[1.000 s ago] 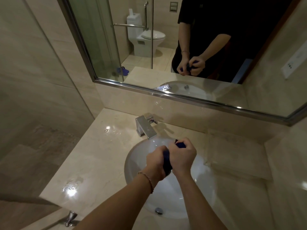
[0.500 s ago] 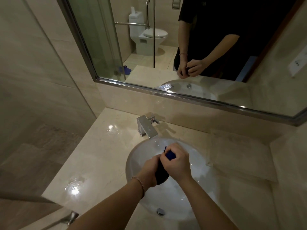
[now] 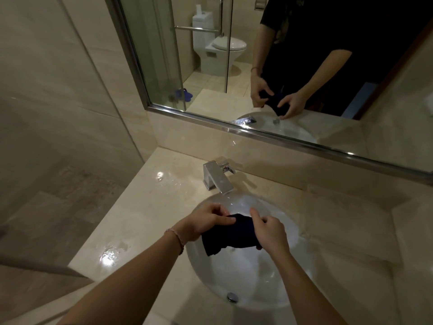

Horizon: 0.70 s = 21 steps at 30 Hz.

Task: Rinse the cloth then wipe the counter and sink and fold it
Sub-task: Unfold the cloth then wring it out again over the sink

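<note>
Hanging over the sink basin (image 3: pixel 246 275), the dark blue cloth (image 3: pixel 228 235) is stretching left to right between both hands, left hand (image 3: pixel 206 222) and right hand (image 3: pixel 269 233) each pinching an end, equally near.

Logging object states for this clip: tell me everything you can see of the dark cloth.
The cloth is dark navy, soft-looking fabric, bunched and creased rather than spread flat. It is held in the air above the white sink, in front of the faucet. The left hand pinches its left end and the right hand grips its right end. A loose corner hangs down at lower left. Whether it is wet cannot be told.
</note>
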Each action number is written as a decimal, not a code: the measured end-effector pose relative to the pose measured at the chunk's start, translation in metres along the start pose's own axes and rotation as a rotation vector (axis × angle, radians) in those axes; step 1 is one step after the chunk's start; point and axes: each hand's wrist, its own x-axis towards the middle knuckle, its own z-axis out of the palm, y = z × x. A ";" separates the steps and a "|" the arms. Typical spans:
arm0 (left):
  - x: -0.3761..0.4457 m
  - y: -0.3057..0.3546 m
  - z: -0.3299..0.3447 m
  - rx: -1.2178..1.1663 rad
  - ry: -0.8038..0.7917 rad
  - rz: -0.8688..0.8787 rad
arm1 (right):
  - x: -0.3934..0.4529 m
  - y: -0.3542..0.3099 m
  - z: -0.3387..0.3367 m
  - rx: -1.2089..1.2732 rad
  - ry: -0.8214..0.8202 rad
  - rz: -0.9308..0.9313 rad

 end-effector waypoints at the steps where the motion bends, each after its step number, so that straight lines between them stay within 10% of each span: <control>1: -0.002 0.001 -0.002 0.023 0.003 0.029 | -0.001 0.000 0.003 0.002 0.019 -0.006; 7: -0.011 -0.006 -0.004 -0.084 -0.176 -0.187 | -0.007 -0.021 0.013 0.142 0.073 -0.092; 14: -0.006 -0.019 -0.003 -0.046 0.184 0.194 | -0.010 -0.035 0.017 0.000 -0.076 -0.091; 21: -0.014 -0.008 -0.024 -0.392 0.282 0.252 | -0.018 -0.019 0.024 0.356 -0.358 -0.021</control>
